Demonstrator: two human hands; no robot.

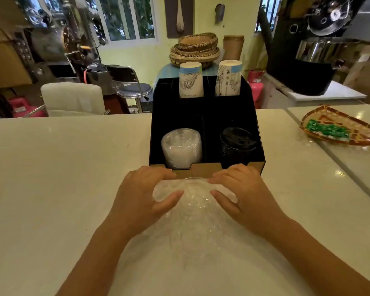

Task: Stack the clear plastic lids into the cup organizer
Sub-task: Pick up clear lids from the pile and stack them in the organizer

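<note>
A sleeve of clear lids [192, 201] in crinkled plastic wrap lies on the white counter [51, 167], its far end just short of the black organizer [205, 107]. The left hand [143, 195] and right hand [241, 189] cup that end from either side, fingers curled and thumbs pressed into the wrap, probably to steady the stack and work the wrap open. The organizer's near-left compartment already holds a stack of clear lids [181, 147], so the rest likely belong there; black lids [236, 144] fill the near-right one, and paper cups [190, 80] stand behind.
</note>
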